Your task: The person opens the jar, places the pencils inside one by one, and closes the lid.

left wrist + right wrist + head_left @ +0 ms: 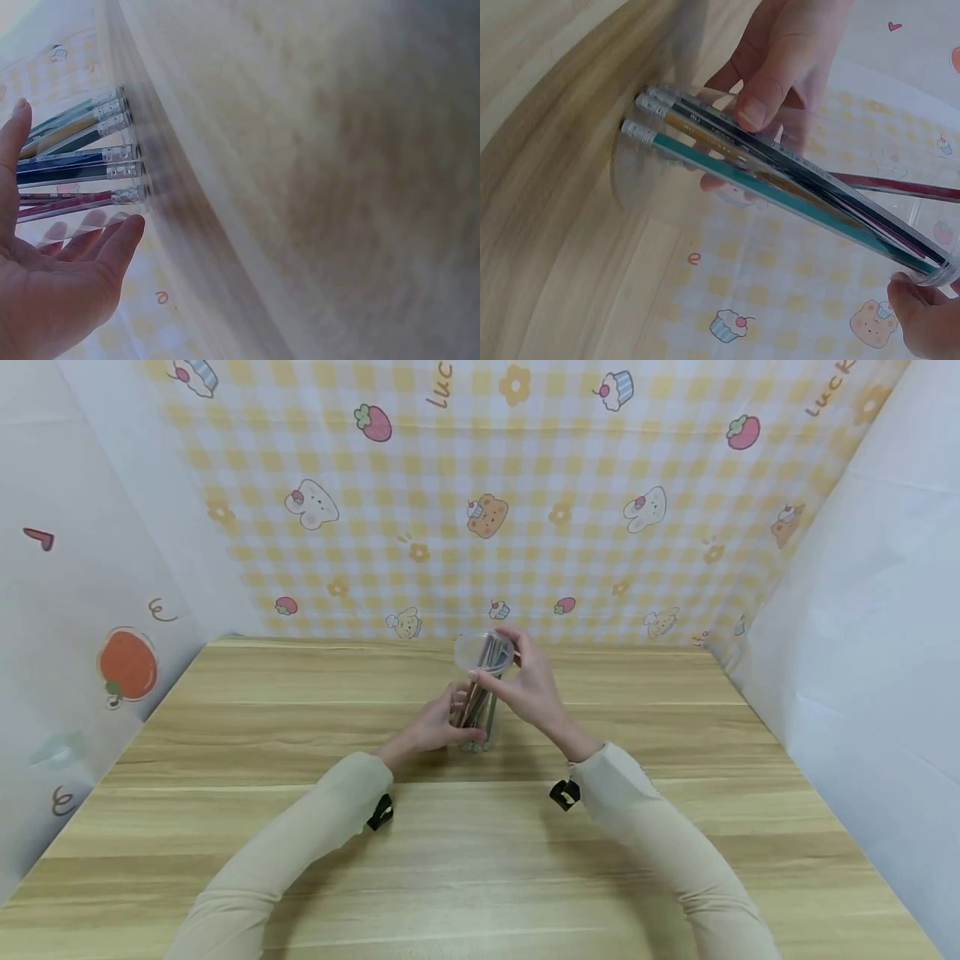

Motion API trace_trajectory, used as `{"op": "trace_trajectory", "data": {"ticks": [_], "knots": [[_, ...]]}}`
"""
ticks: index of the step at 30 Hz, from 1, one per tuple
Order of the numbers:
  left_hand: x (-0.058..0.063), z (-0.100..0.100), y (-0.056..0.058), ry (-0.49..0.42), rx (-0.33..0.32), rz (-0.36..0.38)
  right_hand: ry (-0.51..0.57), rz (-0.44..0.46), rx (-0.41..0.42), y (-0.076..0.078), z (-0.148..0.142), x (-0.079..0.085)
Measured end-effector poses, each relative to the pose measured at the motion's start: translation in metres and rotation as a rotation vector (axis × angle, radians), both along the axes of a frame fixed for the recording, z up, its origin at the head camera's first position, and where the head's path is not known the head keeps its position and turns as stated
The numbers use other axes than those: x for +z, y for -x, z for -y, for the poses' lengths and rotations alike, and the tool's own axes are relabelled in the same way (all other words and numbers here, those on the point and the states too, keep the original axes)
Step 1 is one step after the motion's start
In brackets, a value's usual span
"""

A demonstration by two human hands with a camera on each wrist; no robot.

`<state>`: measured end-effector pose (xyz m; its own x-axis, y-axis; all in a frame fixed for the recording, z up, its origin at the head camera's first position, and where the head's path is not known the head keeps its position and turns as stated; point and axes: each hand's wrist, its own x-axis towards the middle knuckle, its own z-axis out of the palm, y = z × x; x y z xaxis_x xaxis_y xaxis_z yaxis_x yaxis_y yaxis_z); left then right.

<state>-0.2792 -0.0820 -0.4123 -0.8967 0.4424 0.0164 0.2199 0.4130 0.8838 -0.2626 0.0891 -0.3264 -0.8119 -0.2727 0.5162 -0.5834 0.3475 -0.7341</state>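
A clear plastic cylinder (474,747) stands on the wooden table with several pencils (757,184) leaning inside it. Their silver-capped ends point down to the base; teal, yellow, black, blue and red barrels show through the wall. My left hand (437,723) holds the lower part of the cylinder, thumb on the near side and fingers round the far side. Up at the top, my right hand (536,687) grips the round rim between thumb and fingers. In the right wrist view, the left hand (795,60) lies against the wall and the right hand (926,322) is at the rim.
The wooden table (480,860) spreads out in front and to both sides. Behind it hangs a yellow checked cloth (450,527) with cartoon prints. White sheets stand at the left (45,635) and right (862,610). Black bands (381,812) sit at both wrists.
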Motion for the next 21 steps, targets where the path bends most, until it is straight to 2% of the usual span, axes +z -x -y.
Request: {"op": "trace_trajectory", "data": {"ticks": [3,7,11,15,18,21], "knots": [[0.0,0.0,0.0,-0.018,-0.008,0.017,-0.01,0.062,0.041,-0.01,-0.004,0.011],[0.001,-0.001,-0.001,-0.034,-0.006,0.045,0.039,0.175,0.066,-0.016,-0.017,0.018],[0.001,-0.001,-0.001,-0.017,-0.001,0.039,0.111,0.2,0.034,-0.009,-0.037,0.017],[0.001,0.001,-0.003,-0.017,0.0,0.042,0.115,0.192,-0.021,0.003,-0.068,0.01],[0.002,0.005,-0.005,0.007,0.019,0.034,0.076,0.2,-0.057,0.015,-0.098,-0.001],[0.006,0.016,-0.006,0.112,0.053,-0.051,-0.04,0.176,-0.113,0.023,-0.131,-0.011]]}}
